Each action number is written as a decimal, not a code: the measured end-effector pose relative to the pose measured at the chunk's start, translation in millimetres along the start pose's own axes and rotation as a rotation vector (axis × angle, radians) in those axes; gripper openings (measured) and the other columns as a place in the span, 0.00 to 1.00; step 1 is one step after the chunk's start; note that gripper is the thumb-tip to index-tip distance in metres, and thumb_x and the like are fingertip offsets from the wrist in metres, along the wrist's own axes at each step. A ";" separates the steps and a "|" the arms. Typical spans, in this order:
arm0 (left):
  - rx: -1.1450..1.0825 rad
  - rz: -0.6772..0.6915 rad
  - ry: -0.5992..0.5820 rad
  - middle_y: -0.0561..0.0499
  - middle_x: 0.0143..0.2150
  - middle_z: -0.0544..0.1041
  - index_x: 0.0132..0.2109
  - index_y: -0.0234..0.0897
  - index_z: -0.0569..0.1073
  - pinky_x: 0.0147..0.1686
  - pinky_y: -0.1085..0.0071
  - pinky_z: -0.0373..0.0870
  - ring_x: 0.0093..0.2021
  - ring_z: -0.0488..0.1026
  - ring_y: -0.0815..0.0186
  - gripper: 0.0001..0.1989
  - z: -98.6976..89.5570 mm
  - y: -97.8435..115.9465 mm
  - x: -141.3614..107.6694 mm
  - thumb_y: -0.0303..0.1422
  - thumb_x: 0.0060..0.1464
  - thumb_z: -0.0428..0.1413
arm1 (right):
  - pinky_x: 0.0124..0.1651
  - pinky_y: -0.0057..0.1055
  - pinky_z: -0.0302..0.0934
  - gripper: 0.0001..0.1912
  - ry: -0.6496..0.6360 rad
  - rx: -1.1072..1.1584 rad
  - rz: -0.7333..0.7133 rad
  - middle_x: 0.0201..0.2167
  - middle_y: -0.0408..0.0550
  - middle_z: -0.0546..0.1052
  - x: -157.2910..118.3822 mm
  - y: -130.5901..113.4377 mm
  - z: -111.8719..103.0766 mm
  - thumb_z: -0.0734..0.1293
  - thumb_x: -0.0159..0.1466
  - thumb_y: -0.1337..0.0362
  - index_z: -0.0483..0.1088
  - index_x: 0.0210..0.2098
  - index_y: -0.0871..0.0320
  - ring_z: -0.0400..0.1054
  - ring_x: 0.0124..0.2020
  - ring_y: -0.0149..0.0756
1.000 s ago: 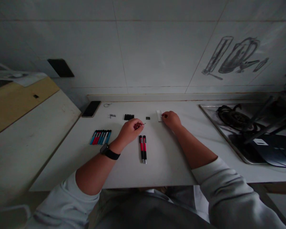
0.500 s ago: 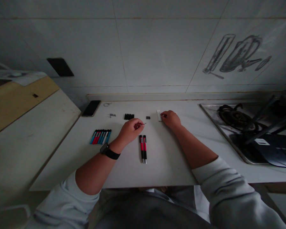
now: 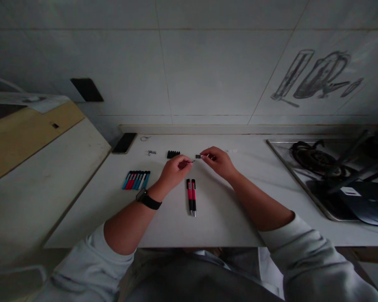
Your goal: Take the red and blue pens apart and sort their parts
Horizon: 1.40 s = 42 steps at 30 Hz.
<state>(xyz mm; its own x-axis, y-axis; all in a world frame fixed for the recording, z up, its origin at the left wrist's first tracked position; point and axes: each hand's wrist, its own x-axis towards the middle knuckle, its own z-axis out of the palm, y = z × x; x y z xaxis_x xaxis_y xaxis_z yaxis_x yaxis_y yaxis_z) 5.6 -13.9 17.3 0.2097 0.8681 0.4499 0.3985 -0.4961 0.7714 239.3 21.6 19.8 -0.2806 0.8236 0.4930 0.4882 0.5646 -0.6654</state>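
Observation:
My left hand [image 3: 175, 172], with a black watch [image 3: 148, 199] on the wrist, pinches a thin dark-tipped rod [image 3: 193, 161] that pokes out past the fingertips. Across from it, my right hand [image 3: 219, 162] is closed in a pinch, fingertips close to the rod's tip; what it holds is too small to make out. Just behind the right fingertips lie small dark pieces [image 3: 198, 156]. Two red and black pens [image 3: 191, 197] lie side by side in front of the hands. A row of short black tubes [image 3: 173, 154] sits beyond my left hand.
Blue, red and white pen barrels [image 3: 136, 180] lie in a row at the left. Small metal springs [image 3: 151, 152], a ring-shaped item [image 3: 145, 138] and a phone [image 3: 124, 143] lie behind them. Small pale pieces [image 3: 231, 150] are beyond my right hand. A gas stove [image 3: 315, 157] borders the right.
My right hand has moved left from the pale pieces to near my left hand's fingertips. My left hand keeps its pinch on the thin rod. The view has shifted slightly.

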 end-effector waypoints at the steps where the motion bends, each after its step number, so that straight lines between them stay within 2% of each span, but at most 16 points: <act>1: -0.012 0.007 0.001 0.51 0.37 0.80 0.40 0.38 0.77 0.39 0.68 0.74 0.37 0.77 0.66 0.02 -0.1 1.0 0.1 0.31 0.61 0.60 | 0.37 0.30 0.65 0.10 -0.010 0.047 -0.028 0.39 0.48 0.80 -2.4 -9.1 3.6 0.69 0.69 0.56 0.79 0.44 0.53 0.71 0.35 0.33; 5: -0.023 0.043 -0.009 0.51 0.37 0.80 0.41 0.38 0.77 0.40 0.68 0.74 0.37 0.77 0.66 0.02 -0.8 3.3 0.2 0.31 0.61 0.60 | 0.34 0.28 0.63 0.09 -0.015 0.133 -0.055 0.36 0.47 0.78 -9.7 -29.9 12.3 0.70 0.69 0.56 0.78 0.41 0.54 0.70 0.33 0.31; 8: -0.028 0.053 -0.022 0.51 0.38 0.80 0.41 0.39 0.77 0.40 0.69 0.75 0.37 0.77 0.66 0.02 -1.2 4.0 0.0 0.31 0.62 0.59 | 0.34 0.28 0.63 0.09 -0.016 0.159 -0.039 0.34 0.46 0.77 -11.5 -30.1 16.1 0.70 0.68 0.56 0.78 0.39 0.55 0.68 0.31 0.31; 13: -0.015 0.047 -0.050 0.50 0.39 0.80 0.42 0.39 0.78 0.41 0.69 0.75 0.39 0.77 0.66 0.03 -2.9 5.5 0.3 0.32 0.62 0.60 | 0.38 0.29 0.65 0.12 -0.019 0.203 0.045 0.35 0.47 0.78 -10.0 -24.2 18.7 0.69 0.68 0.54 0.76 0.38 0.55 0.71 0.35 0.33; 16: -0.029 0.000 -0.032 0.50 0.39 0.80 0.42 0.39 0.78 0.41 0.68 0.75 0.39 0.77 0.66 0.04 -5.4 1.7 1.6 0.34 0.62 0.61 | 0.41 0.31 0.67 0.13 0.033 0.116 0.104 0.38 0.49 0.78 -2.4 -22.6 2.8 0.67 0.69 0.53 0.76 0.39 0.56 0.72 0.37 0.35; 20: -0.077 -0.059 0.054 0.49 0.38 0.80 0.42 0.38 0.78 0.40 0.68 0.74 0.37 0.76 0.65 0.07 -8.9 -7.4 4.6 0.37 0.62 0.61 | 0.43 0.33 0.67 0.13 0.236 -0.088 0.139 0.42 0.53 0.78 18.1 -19.9 -38.7 0.65 0.70 0.54 0.76 0.41 0.56 0.72 0.39 0.37; 21: -0.088 -0.069 0.069 0.49 0.39 0.81 0.42 0.38 0.78 0.40 0.68 0.74 0.37 0.76 0.65 0.08 -9.6 -8.9 5.3 0.38 0.62 0.61 | 0.44 0.33 0.67 0.13 0.236 -0.134 0.141 0.44 0.53 0.78 24.5 -18.9 -48.4 0.65 0.70 0.55 0.76 0.42 0.57 0.72 0.40 0.37; 23: -0.101 -0.086 0.092 0.48 0.39 0.81 0.42 0.38 0.78 0.40 0.68 0.74 0.37 0.77 0.65 0.09 -10.7 -10.3 6.4 0.38 0.62 0.61 | 0.46 0.33 0.66 0.12 0.150 -0.220 0.145 0.44 0.53 0.79 37.9 -16.2 -62.2 0.66 0.70 0.57 0.77 0.41 0.58 0.73 0.41 0.37; 25: -0.101 -0.103 0.103 0.49 0.39 0.81 0.42 0.38 0.78 0.40 0.68 0.74 0.37 0.77 0.65 0.09 -11.3 -10.2 7.0 0.39 0.62 0.60 | 0.46 0.33 0.65 0.10 -0.018 -0.284 0.177 0.40 0.52 0.80 51.3 -12.0 -66.1 0.67 0.69 0.60 0.78 0.40 0.58 0.73 0.39 0.37; 27: -0.100 -0.116 0.104 0.49 0.38 0.81 0.42 0.38 0.78 0.40 0.69 0.74 0.37 0.76 0.66 0.09 -11.4 -9.7 7.1 0.39 0.62 0.60 | 0.45 0.32 0.65 0.08 -0.182 -0.323 0.229 0.38 0.50 0.82 63.4 -5.7 -60.3 0.68 0.68 0.63 0.80 0.40 0.57 0.73 0.37 0.36; 29: -0.102 -0.122 0.101 0.49 0.38 0.81 0.42 0.38 0.78 0.40 0.69 0.73 0.37 0.76 0.66 0.10 -11.4 -9.3 6.9 0.40 0.62 0.61 | 0.44 0.32 0.64 0.07 -0.278 -0.376 0.253 0.38 0.49 0.83 73.0 2.1 -47.4 0.69 0.67 0.65 0.81 0.39 0.56 0.74 0.38 0.37; 35: -0.106 -0.140 0.104 0.49 0.39 0.81 0.42 0.37 0.79 0.40 0.69 0.73 0.37 0.76 0.66 0.09 -12.4 -8.9 6.4 0.38 0.61 0.61 | 0.45 0.30 0.64 0.07 -0.451 -0.582 0.289 0.41 0.50 0.84 81.2 23.8 -3.9 0.70 0.64 0.67 0.83 0.37 0.55 0.76 0.43 0.40; 40: -0.091 -0.144 0.107 0.50 0.39 0.81 0.43 0.38 0.79 0.41 0.69 0.72 0.38 0.75 0.66 0.09 -13.4 -9.1 7.3 0.39 0.62 0.61 | 0.40 0.30 0.66 0.08 -0.494 -0.593 0.313 0.34 0.50 0.84 75.2 34.6 10.8 0.70 0.64 0.65 0.83 0.39 0.55 0.77 0.36 0.39; 42: -0.090 -0.144 0.106 0.49 0.39 0.81 0.42 0.38 0.79 0.41 0.69 0.73 0.38 0.76 0.66 0.09 -13.8 -8.6 7.6 0.38 0.62 0.61 | 0.41 0.31 0.66 0.09 -0.504 -0.604 0.299 0.34 0.51 0.84 73.7 37.4 13.6 0.70 0.65 0.64 0.83 0.40 0.55 0.77 0.37 0.39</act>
<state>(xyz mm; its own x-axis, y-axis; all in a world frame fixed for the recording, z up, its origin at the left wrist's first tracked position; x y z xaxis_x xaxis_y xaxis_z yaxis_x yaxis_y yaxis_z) -8.5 -3.3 20.3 0.0590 0.9258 0.3733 0.3350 -0.3706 0.8663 225.6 104.1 23.6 -0.3346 0.9404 -0.0606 0.9187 0.3112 -0.2432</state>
